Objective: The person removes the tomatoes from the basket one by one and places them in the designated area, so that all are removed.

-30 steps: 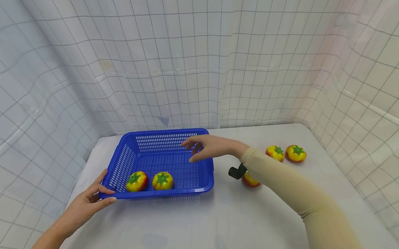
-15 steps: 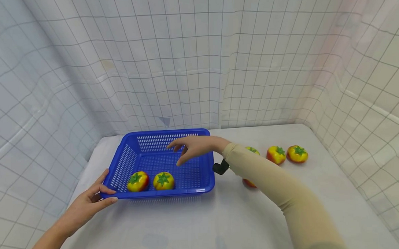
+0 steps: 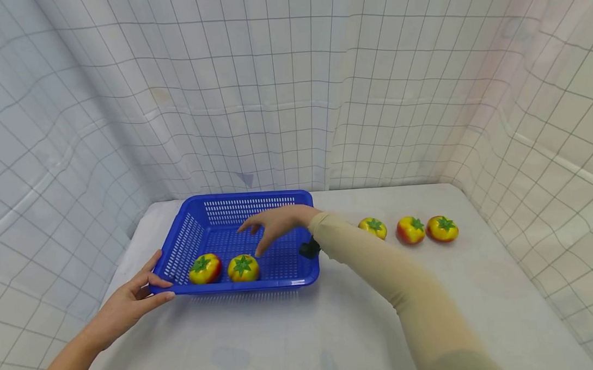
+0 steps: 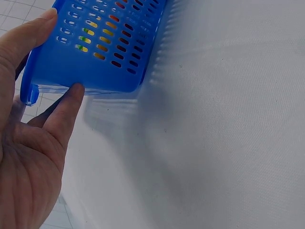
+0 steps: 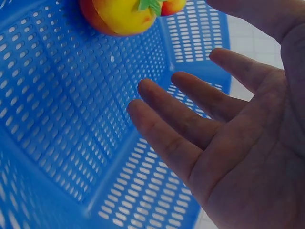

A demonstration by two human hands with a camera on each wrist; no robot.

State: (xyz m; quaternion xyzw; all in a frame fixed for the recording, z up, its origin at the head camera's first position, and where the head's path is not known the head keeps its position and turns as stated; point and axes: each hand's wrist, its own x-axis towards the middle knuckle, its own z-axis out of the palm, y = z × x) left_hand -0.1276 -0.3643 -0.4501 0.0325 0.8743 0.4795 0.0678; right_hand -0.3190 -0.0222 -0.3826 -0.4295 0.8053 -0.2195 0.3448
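Note:
In the head view, my left hand [image 3: 129, 302] holds the near left corner of a blue plastic basket [image 3: 241, 286], with thumb and fingers at its rim. The left wrist view shows those fingertips on the basket's wall [image 4: 71, 57]. My right hand [image 3: 280, 223] hovers over the basket, fingers spread and palm down, holding nothing. Just below its thumb lies a yellow-red tomato [image 3: 243, 268] with a green leafy top. A second tomato [image 3: 204, 269] lies to the left of it in the basket. The right wrist view shows the loose fingers [image 5: 167, 143] above the perforated basket floor.
Right of the basket, three more tomatoes sit in a row on the white-covered table [image 3: 331, 325]: one tomato [image 3: 372, 226] by the sleeve, a redder tomato [image 3: 410, 230], and the outermost tomato [image 3: 442, 229]. Checked white cloth [image 3: 274, 98] encloses the back and sides.
My right hand has moved left and slightly nearer over the basket, toward the tomatoes inside. The sleeve now uncovers one table tomato and hides another nearer one. The left hand stays at the corner.

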